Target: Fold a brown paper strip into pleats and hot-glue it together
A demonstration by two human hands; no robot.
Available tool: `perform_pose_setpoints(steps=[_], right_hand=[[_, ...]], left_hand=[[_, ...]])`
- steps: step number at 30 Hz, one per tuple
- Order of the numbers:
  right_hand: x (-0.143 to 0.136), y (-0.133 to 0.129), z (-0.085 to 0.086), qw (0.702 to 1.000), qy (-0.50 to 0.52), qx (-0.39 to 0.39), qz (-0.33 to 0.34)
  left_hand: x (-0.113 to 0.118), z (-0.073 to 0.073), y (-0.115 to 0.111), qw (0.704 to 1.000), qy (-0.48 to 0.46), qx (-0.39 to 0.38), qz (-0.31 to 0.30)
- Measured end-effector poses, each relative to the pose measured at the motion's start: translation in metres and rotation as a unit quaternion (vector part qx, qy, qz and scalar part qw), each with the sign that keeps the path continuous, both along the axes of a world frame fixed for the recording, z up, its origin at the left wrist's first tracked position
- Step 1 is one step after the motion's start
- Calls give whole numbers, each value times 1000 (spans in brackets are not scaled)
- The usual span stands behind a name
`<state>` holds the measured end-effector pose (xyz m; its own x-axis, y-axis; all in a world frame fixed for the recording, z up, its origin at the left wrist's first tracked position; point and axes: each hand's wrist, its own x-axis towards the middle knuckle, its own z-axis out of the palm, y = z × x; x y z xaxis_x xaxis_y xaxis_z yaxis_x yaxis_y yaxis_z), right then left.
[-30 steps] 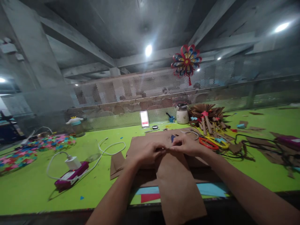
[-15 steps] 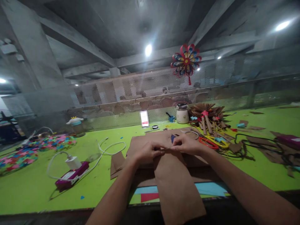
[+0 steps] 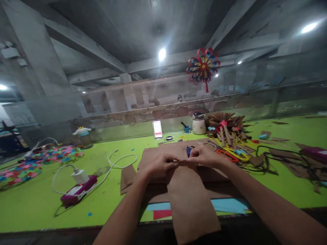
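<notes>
Clock centred on the hands. Left hand [image 3: 163, 163] and right hand [image 3: 205, 157] both pinched the far edge of a brown paper strip [image 3: 192, 204], which ran to 6 o'clock, past the front of the green table [image 3: 107, 211]. A narrow fold appeared made at the pinched edge; the long remainder showed no pleats. Brown pieces [image 3: 127, 178] lay at 8 o'clock; pleated brown fans [image 3: 217, 119], seemingly finished, between 1 and 2.
</notes>
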<state>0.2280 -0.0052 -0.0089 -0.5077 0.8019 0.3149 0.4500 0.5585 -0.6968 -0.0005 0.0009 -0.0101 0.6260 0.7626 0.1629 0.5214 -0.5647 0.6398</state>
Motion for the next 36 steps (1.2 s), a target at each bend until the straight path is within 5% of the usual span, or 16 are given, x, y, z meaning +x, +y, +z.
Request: perform_pose_setpoints(steps=[11,20,30,36], right_hand=[[12,2,6,999,1,16,29],[11,7,1,994,-68,83,11],[5,5,-2,988,-57,140,13],[7,4,-1,994,-60,89,8]], left_hand=[[-4,21,-6,997,54,12,-54],[-3,23,-11,996,72,24,44],[0,24,-13,993,0,-120,-4],[0,19,-11,994,-4,-113,9]])
